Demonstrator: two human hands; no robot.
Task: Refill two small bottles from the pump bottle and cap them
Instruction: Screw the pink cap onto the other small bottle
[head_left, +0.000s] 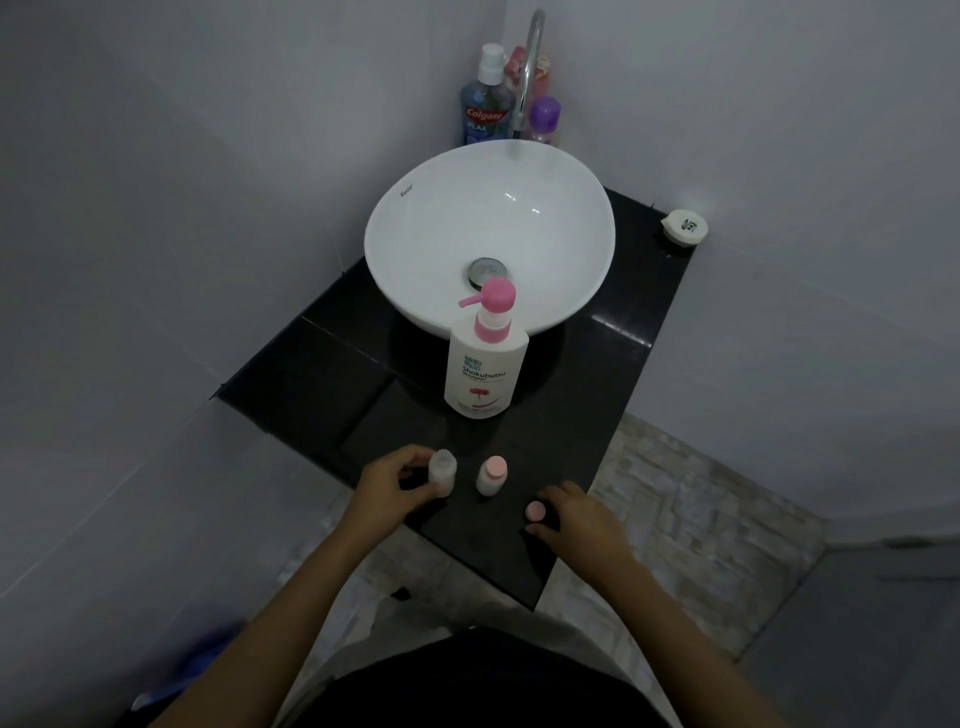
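- The left hand (387, 491) curled round the uncapped small bottle (443, 470) near the counter's front edge, thumb and fingers closed on its sides; the bottle's base was hidden behind the thumb.
- The right hand (576, 514) rested at the front right corner, fingertips bent around a loose pink cap (535, 511); whether they actually pinched it could not be made out.
- Between the two hands stood the second small bottle (491, 475), upright, pink cap on, touched by neither.
- Behind them, toward the counter's middle, the white pump bottle (485, 364) stood with its pink nozzle pointing left, its head overlapping the basin's front rim.
- The white basin (415, 228) filled the back of the black tiled counter (311, 384); the tap's (527, 67) base was hidden behind it.
- Bottles crowded the back corner, a blue mouthwash (485, 104) among them, the others half covered.
- A small round white item (684, 227) sat on the far right corner, its marking unreadable.
- Pale walls, dim light, mottled floor tiles below.
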